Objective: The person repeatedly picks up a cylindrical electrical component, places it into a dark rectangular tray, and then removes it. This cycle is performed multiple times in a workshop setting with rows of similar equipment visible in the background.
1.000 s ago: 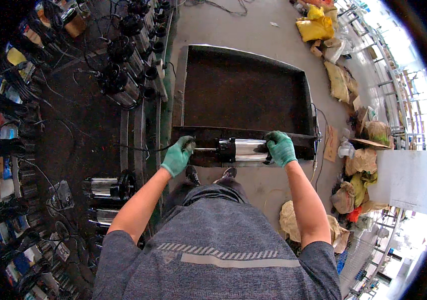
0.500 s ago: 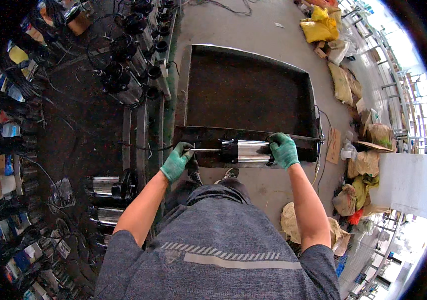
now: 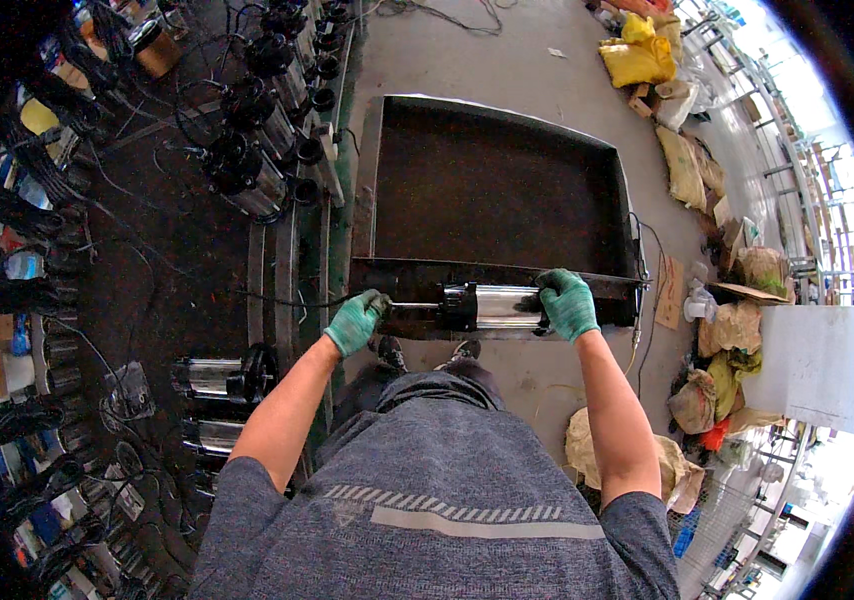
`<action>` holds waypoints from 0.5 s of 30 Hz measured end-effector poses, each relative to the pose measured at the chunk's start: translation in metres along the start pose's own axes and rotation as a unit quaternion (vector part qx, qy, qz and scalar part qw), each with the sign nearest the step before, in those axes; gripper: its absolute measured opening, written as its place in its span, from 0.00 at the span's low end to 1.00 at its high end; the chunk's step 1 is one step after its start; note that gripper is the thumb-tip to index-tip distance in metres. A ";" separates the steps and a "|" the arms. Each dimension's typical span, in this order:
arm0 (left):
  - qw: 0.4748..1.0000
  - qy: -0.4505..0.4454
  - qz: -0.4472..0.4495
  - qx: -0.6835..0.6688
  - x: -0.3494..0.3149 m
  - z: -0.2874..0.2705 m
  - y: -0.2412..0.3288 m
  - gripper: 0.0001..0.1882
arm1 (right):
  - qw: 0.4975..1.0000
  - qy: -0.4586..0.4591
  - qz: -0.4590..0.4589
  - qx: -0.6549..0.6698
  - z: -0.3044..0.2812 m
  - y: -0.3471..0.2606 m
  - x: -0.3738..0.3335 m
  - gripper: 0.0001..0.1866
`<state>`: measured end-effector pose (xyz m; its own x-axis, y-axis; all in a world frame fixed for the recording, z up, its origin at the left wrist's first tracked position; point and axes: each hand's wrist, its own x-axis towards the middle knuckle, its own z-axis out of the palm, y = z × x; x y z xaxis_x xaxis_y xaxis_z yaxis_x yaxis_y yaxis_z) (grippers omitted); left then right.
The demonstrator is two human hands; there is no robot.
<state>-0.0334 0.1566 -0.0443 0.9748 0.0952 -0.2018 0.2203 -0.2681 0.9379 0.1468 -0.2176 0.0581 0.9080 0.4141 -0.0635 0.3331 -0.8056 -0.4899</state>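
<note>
Green-gloved, the left hand (image 3: 357, 322) curls its fingers around the thin rod (image 3: 414, 305), forearm slanting inward. The right hand (image 3: 569, 303), back uppermost, clasps the silver cylinder (image 3: 505, 307).

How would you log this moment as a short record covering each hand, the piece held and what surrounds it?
Left hand: green-gloved, closed at the outer end of a thin metal rod
Right hand: green-gloved, gripping the right end of a silver-and-black cylinder
Cylinder pose: lying sideways, rod pointing left
Beyond the hands: dark tray
Left side: similar cylinders
Right side: yellow bag
</note>
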 end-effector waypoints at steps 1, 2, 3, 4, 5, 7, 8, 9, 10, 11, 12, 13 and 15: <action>0.999 0.021 0.041 0.018 0.001 0.002 0.006 0.18 | 1.000 0.000 0.001 0.003 0.000 0.001 0.000 0.11; 1.000 0.006 -0.013 0.019 0.001 0.001 0.012 0.20 | 1.000 0.000 0.003 0.006 0.000 0.002 -0.001 0.11; 0.998 -0.010 -0.066 0.020 0.003 -0.001 0.017 0.22 | 1.000 0.000 0.004 0.010 0.000 0.003 -0.001 0.11; 0.992 -0.024 -0.119 0.021 0.003 -0.004 0.030 0.24 | 1.000 0.001 0.005 0.007 0.000 0.003 -0.002 0.11; 0.982 -0.031 -0.181 -0.034 0.006 -0.002 0.034 0.24 | 1.000 0.002 0.006 0.005 0.001 0.004 -0.002 0.11; 0.942 -0.043 -0.300 -0.143 0.011 -0.002 0.038 0.25 | 1.000 0.003 0.007 0.000 0.001 0.004 -0.003 0.11; 0.916 -0.013 -0.332 -0.226 0.012 -0.001 0.034 0.24 | 1.000 0.004 0.005 -0.002 0.000 0.003 -0.003 0.12; 0.880 0.016 -0.360 -0.308 0.014 0.001 0.024 0.24 | 1.000 0.005 0.004 -0.004 0.000 0.002 -0.003 0.12; 0.836 0.045 -0.386 -0.387 0.016 0.001 0.014 0.23 | 1.000 0.006 0.003 -0.006 0.000 0.001 -0.003 0.12; 0.830 0.071 -0.387 -0.396 0.018 -0.002 0.003 0.23 | 1.000 0.007 0.002 -0.006 0.000 0.000 -0.002 0.12; 0.822 0.096 -0.388 -0.405 0.021 -0.009 -0.008 0.23 | 1.000 0.007 0.001 -0.007 -0.001 -0.002 -0.001 0.12; 0.814 0.120 -0.389 -0.414 0.023 -0.016 -0.017 0.23 | 1.000 0.002 0.008 -0.003 -0.002 -0.005 -0.001 0.12; 0.842 0.122 -0.374 -0.370 0.027 -0.029 -0.002 0.24 | 1.000 -0.008 0.028 0.003 -0.005 -0.007 -0.004 0.12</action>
<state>-0.0085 0.1879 -0.0429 0.5168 0.1896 -0.8348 0.5994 0.6161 0.5110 0.1419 -0.2157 0.0661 0.9210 0.3750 -0.1057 0.2798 -0.8255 -0.4901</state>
